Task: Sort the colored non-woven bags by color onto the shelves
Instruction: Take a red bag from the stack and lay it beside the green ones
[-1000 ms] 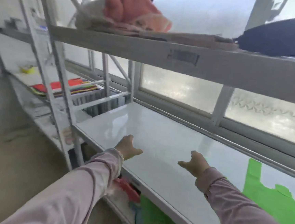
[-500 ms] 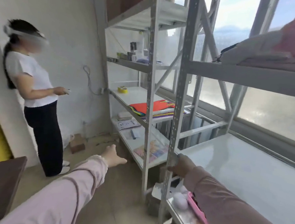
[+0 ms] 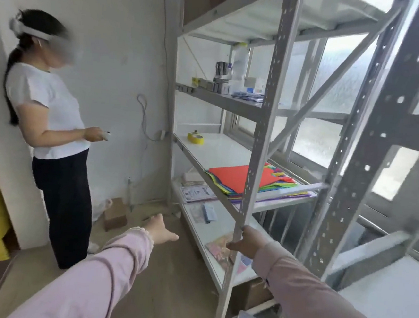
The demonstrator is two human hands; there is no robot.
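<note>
A stack of colored non-woven bags point(image 3: 242, 178), red on top with green, yellow and purple edges below, lies on the middle shelf point(image 3: 211, 150) of the far grey rack. My left hand point(image 3: 160, 230) reaches forward over the floor, fingers straight, holding nothing. My right hand point(image 3: 248, 241) is beside the rack's front post point(image 3: 258, 142), below the stack, thumb out, holding nothing. Both arms wear pink sleeves.
A person in a white shirt point(image 3: 48, 109) stands at the left against the wall. A yellow tape roll point(image 3: 195, 138) sits on the bag shelf. Papers lie on the lower shelf point(image 3: 212, 225). A second rack's posts point(image 3: 370, 157) stand close on the right. A cardboard box point(image 3: 115, 212) is on the floor.
My view has swung left from the white shelf with the green bag to the far rack. Both empty hands moved along and now reach toward that rack.
</note>
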